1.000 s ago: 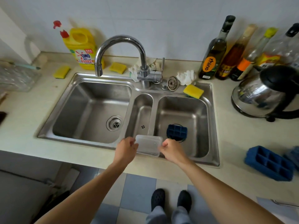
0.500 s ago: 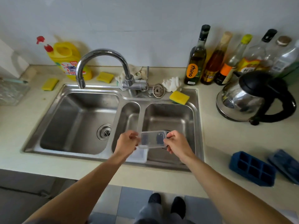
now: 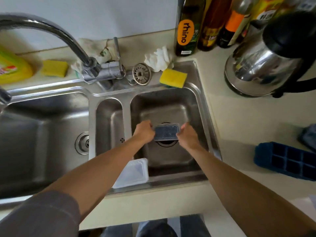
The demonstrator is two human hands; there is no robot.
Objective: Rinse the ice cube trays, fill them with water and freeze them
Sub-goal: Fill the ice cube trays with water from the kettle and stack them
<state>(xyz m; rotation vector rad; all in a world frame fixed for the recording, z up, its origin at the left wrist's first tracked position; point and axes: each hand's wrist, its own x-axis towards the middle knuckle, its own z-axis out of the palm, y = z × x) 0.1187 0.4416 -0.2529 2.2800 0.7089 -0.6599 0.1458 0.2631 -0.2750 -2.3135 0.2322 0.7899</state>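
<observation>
In the right basin (image 3: 191, 106), my left hand (image 3: 143, 132) and my right hand (image 3: 187, 135) each pinch one short end of a clear plastic lid (image 3: 166, 133). The lid lies flat over a small blue ice cube tray whose dark blue shows through it, above the drain. Whether the lid touches the tray I cannot tell. A second clear plastic piece (image 3: 132, 173) rests on the sink's front rim by the narrow middle basin. Another blue ice cube tray (image 3: 285, 159) sits on the counter at the right, cells up.
The curved faucet (image 3: 56, 33) reaches over the large left basin (image 3: 42, 134). Yellow sponges (image 3: 173, 78), a strainer (image 3: 142, 74) and a white cloth (image 3: 159, 59) sit behind the sink. Bottles (image 3: 188, 28) and a steel kettle (image 3: 266, 62) stand at the back right. A blue object (image 3: 307, 135) lies at the right edge.
Both hands have carried the clear lid forward and down into the right basin, over the blue tray. The head has leaned closer to the sink.
</observation>
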